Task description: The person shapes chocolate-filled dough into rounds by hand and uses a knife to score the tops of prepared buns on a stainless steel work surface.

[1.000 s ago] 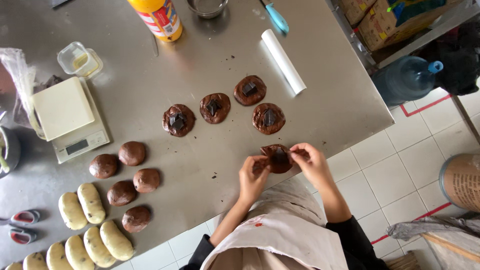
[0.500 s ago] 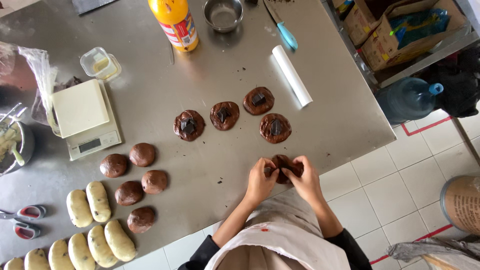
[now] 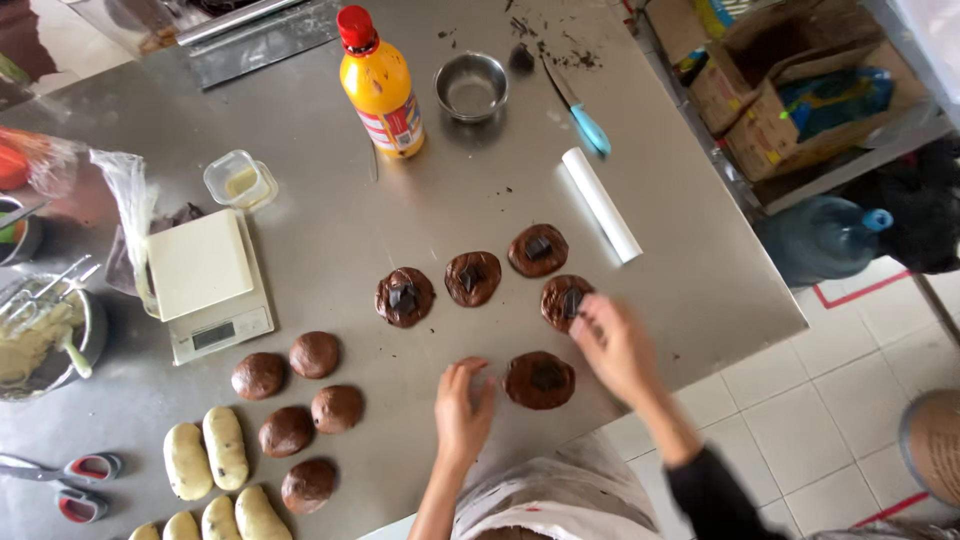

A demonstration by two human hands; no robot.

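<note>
Head view: step in hand looks like laying out flat chocolate dough rounds w/ a dark chocolate square on each. Newest round [image 3: 540, 380] lies flat on the steel table [image 3: 330, 150] near the front edge, between both hands, square sitting in its middle. Left hand [image 3: 463, 405] rests just beside its left rim, fingers curled loosely, holding nothing. Right hand [image 3: 615, 348] is above and to its right, fingers loosely spread, fingertips at the rightmost round [image 3: 566, 300] of the upper group; can't tell if it grips that square or only touches it. Hands are apart, round in the gap.

Four more topped rounds sit behind in an arc, e.g. the left one [image 3: 405, 296]: dark brown, glossy, edges uneven, each w/ one square.

Next move, as I judge it: needs a fresh dough ball [image 3: 337, 408] from the five left of the hands, still unflattened, pressed thin and even, enough spacing kept from neighbours.

Elsewhere: pale dough pieces [image 3: 225, 447] at front left, scale [image 3: 205, 285], orange bottle [image 3: 382, 85], small metal bowl [image 3: 471, 87], white roll [image 3: 600, 204], blue-handled knife [image 3: 580, 112], scissors [image 3: 70, 473].
</note>
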